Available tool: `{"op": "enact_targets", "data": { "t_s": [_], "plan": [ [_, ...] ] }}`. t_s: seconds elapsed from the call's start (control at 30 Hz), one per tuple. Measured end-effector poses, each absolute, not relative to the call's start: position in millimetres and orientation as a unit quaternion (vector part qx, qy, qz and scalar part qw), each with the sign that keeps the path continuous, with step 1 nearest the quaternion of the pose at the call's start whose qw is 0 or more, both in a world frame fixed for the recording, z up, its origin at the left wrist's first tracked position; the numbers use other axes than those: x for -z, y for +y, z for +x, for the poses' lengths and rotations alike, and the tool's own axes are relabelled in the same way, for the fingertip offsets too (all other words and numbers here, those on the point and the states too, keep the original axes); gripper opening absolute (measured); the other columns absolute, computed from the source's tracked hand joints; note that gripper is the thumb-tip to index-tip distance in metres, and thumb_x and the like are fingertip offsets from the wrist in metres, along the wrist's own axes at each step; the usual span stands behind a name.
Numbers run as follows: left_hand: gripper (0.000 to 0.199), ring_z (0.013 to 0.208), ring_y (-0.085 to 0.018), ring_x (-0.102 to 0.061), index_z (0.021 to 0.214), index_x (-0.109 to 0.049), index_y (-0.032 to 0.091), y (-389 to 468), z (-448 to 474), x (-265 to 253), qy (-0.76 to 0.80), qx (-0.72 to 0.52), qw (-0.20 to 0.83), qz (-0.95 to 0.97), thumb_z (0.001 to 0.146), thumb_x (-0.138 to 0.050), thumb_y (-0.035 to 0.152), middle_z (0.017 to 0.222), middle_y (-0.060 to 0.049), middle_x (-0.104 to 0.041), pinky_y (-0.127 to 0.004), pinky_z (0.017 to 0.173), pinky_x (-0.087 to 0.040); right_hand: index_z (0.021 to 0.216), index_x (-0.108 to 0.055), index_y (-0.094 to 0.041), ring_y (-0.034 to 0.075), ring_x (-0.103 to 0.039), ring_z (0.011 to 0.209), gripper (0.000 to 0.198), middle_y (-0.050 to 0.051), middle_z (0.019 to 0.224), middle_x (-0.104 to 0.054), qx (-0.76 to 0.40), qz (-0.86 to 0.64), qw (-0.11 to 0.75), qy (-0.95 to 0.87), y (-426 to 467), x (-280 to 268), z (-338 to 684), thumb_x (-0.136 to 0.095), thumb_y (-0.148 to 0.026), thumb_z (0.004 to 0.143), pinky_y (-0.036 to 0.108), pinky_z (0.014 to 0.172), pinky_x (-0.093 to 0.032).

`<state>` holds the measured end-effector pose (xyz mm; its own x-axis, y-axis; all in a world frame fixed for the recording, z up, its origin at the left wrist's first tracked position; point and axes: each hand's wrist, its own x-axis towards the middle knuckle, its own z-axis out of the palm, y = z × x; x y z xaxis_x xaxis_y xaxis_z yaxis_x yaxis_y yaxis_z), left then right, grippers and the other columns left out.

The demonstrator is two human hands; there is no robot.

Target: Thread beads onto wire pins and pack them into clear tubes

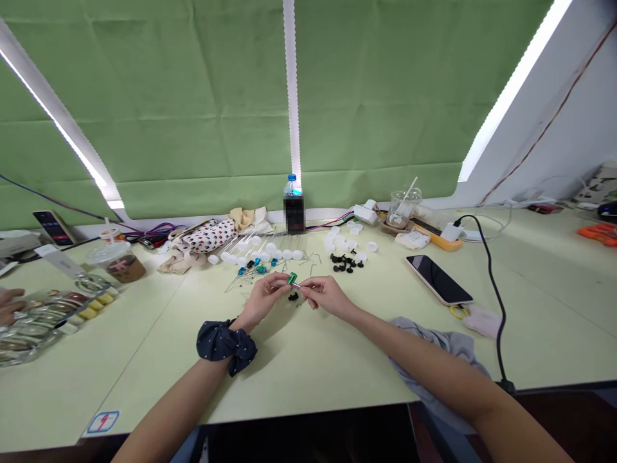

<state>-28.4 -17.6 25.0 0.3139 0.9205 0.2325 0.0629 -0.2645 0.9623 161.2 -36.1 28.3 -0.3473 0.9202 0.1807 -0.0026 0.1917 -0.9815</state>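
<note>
Between the fingertips of my left hand [267, 296] is a small green part [292, 278], pinched above the table. My right hand [328, 296] pinches a thin metal pin [297, 285], whose tip meets the green part; whether it sits inside cannot be made out. Just below my fingers lies a small black part [293, 296] on the table. Left of my hands are small blue parts [260, 269] among thin bent wires [236, 281]. Behind them lie white round caps [286, 254] with clear stems. Black caps [343, 262] are grouped beyond my right hand.
A phone [438, 280] and a black cable [489, 270] lie to the right. Grey cloth [438, 341] is under my right forearm. A bottle [294, 206] stands at the back; a drink cup [123, 262] stands left. Another person's hand [9, 305] is at far left by bagged items [38, 321].
</note>
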Motion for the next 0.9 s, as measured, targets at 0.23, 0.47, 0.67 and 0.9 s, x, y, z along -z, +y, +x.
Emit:
{"op": "enact_targets", "data": {
  "t_s": [0.23, 0.47, 0.67, 0.9],
  "plan": [
    [0.028, 0.070, -0.017, -0.059, 0.090, -0.063, 0.017, -24, -25, -26, 0.394, -0.452, 0.423, 0.680, 0.070, -0.068, 0.036, 0.082, -0.007, -0.064, -0.020, 0.043, -0.045, 0.084, -0.065, -0.011, 0.006, -0.045, 0.039, 0.037, 0.000, 0.059, -0.055, -0.517, -0.377, 0.427, -0.639, -39, -28, 160, -0.060, -0.046, 0.073, 0.020, 0.040, -0.037],
    [0.038, 0.054, -0.010, -0.052, 0.103, -0.062, 0.016, -26, -22, -23, 0.394, -0.450, 0.465, 0.653, 0.072, -0.066, 0.037, 0.072, -0.003, -0.059, -0.021, 0.042, -0.047, 0.088, -0.066, -0.012, 0.006, -0.044, 0.038, 0.037, -0.001, 0.057, -0.054, -0.512, -0.387, 0.426, -0.638, -41, -30, 159, -0.060, -0.044, 0.073, 0.021, 0.040, -0.037],
    [0.034, 0.046, -0.008, -0.049, 0.098, -0.063, 0.016, -25, -21, -20, 0.403, -0.459, 0.467, 0.640, 0.071, -0.067, 0.037, 0.070, -0.001, -0.058, -0.023, 0.042, -0.046, 0.086, -0.066, -0.011, 0.006, -0.044, 0.037, 0.034, -0.001, 0.057, -0.055, -0.517, -0.390, 0.424, -0.633, -39, -29, 160, -0.060, -0.042, 0.072, 0.020, 0.039, -0.036],
    [0.028, 0.044, -0.009, -0.051, 0.097, -0.059, 0.018, -30, -19, -17, 0.413, -0.459, 0.390, 0.684, 0.076, -0.061, 0.038, 0.072, -0.002, -0.057, -0.023, 0.041, -0.042, 0.082, -0.067, -0.010, 0.006, -0.044, 0.036, 0.032, -0.001, 0.054, -0.055, -0.569, -0.387, 0.413, -0.596, -36, -27, 160, -0.065, -0.039, 0.069, 0.020, 0.037, -0.033]
  ]
}}
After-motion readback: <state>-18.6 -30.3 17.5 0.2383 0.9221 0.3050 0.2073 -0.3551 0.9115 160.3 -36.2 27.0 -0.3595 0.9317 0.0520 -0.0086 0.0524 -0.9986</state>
